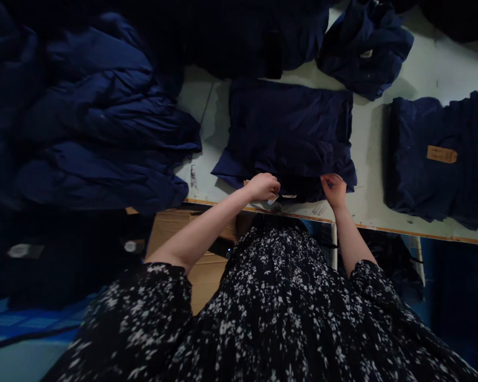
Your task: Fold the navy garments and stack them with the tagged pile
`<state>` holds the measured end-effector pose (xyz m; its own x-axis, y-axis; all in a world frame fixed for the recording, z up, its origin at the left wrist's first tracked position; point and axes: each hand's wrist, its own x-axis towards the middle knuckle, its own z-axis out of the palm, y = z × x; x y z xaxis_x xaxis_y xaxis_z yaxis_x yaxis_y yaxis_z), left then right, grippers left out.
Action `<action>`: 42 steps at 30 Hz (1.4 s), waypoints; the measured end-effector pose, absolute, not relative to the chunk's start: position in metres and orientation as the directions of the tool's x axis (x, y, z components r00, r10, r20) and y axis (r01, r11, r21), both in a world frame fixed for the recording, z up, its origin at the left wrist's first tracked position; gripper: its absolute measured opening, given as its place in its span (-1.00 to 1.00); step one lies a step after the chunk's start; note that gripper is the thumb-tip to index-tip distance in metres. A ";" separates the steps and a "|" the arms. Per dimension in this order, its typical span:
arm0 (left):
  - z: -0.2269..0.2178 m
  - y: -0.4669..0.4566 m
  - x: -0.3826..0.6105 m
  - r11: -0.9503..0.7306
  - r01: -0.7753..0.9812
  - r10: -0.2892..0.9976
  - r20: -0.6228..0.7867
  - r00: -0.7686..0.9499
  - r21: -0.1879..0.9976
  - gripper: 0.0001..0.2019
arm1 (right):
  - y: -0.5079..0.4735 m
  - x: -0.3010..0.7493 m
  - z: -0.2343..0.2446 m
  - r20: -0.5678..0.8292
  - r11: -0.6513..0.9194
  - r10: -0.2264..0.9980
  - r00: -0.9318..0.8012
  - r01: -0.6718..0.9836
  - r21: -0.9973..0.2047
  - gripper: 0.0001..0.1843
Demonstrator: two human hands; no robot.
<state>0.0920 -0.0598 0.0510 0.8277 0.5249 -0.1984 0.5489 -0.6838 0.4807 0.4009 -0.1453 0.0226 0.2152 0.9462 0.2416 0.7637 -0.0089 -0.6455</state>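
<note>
A navy garment [289, 122], folded into a rough rectangle, lies on the pale table in front of me. My left hand [264, 187] is closed at its near edge, and a printed tag [273, 199] pokes out from under the fingers. Just right of that hand, a small white label [289, 197] shows at the garment's dark opening. With thumb and fingertips pinched together, my right hand [334, 190] grips the cloth near the garment's right front corner. The exact fingertip contact of my left hand is hidden.
Left of the garment is a large loose heap of navy cloth [111, 116]. A folded navy stack [422, 159] with a brown tag [442, 154] stands right. Behind lies a crumpled navy bundle [366, 50]. Below the table's front edge [382, 228] is a cardboard box [205, 281].
</note>
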 end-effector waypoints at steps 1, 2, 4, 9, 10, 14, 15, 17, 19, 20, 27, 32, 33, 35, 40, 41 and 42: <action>0.053 -0.065 0.096 -0.636 0.569 0.541 -0.225 0.810 0.521 -0.90 | -0.145 0.402 0.023 0.245 -0.012 0.943 0.225 0.759 -0.651 -0.68; 0.054 -0.071 0.100 -0.579 0.585 0.557 -0.249 0.792 0.568 -0.89 | -0.145 0.403 0.023 0.249 -0.015 0.940 0.235 0.756 -0.654 -0.69; 0.053 -0.082 0.107 -0.474 0.582 0.559 -0.284 0.779 0.661 -0.86 | -0.146 0.405 0.023 0.251 -0.032 0.933 0.256 0.757 -0.653 -0.70; 0.039 -0.084 0.110 -0.411 0.550 0.587 -0.251 0.770 0.727 -0.78 | -0.154 0.410 0.018 0.199 -0.165 0.907 0.372 0.747 -0.644 -0.75; 0.036 -0.079 0.107 -0.422 0.569 0.668 -0.182 0.721 0.706 -0.77 | -0.156 0.411 0.016 0.172 -0.210 0.896 0.410 0.731 -0.649 -0.76; 0.026 -0.051 0.091 -0.402 0.713 0.908 0.149 0.392 0.574 -0.81 | -0.155 0.404 0.009 -0.003 -0.396 0.855 0.519 0.649 -0.649 -0.58; 0.024 -0.046 0.086 -0.383 0.748 0.922 0.179 0.343 0.542 -0.79 | -0.152 0.401 0.008 -0.035 -0.423 0.851 0.525 0.643 -0.639 -0.52; 0.020 -0.038 0.077 -0.392 0.781 0.919 0.165 0.359 0.486 -0.77 | -0.146 0.396 0.007 -0.050 -0.426 0.860 0.509 0.660 -0.619 -0.50; 0.017 -0.035 0.068 -0.472 0.761 0.872 0.108 0.478 0.444 -0.79 | -0.141 0.395 0.011 -0.016 -0.372 0.892 0.452 0.712 -0.595 -0.58; 0.016 -0.035 0.063 -0.519 0.740 0.838 0.084 0.539 0.428 -0.78 | -0.141 0.396 0.014 0.003 -0.336 0.911 0.413 0.745 -0.577 -0.61; 0.020 -0.046 0.035 -0.671 0.652 0.715 0.078 0.695 0.353 -0.67 | -0.160 0.418 0.036 0.077 -0.093 0.988 0.136 0.909 -0.407 -0.53; 0.029 -0.039 0.070 -0.694 0.648 0.705 0.116 0.699 0.315 -0.57 | -0.137 0.388 0.044 0.140 -0.016 0.988 0.065 0.946 -0.323 -0.46; 0.031 -0.034 0.082 -0.713 0.632 0.684 0.104 0.722 0.305 -0.52 | -0.126 0.379 0.045 0.124 0.014 0.992 0.024 0.956 -0.293 -0.45; 0.033 -0.020 0.107 -0.735 0.617 0.656 0.064 0.752 0.282 -0.43 | -0.103 0.362 0.048 0.075 0.081 0.995 -0.065 0.971 -0.223 -0.42; 0.028 0.017 0.143 -0.688 0.681 0.704 0.000 0.710 0.250 -0.25 | -0.055 0.345 0.043 -0.030 0.150 0.988 -0.154 0.983 -0.106 -0.30; 0.025 0.022 0.145 -0.675 0.694 0.715 -0.011 0.699 0.250 -0.24 | -0.050 0.346 0.039 -0.046 0.154 0.986 -0.160 0.983 -0.098 -0.30; 0.022 0.025 0.145 -0.663 0.705 0.722 -0.032 0.691 0.251 -0.24 | -0.046 0.348 0.035 -0.064 0.156 0.985 -0.163 0.983 -0.096 -0.29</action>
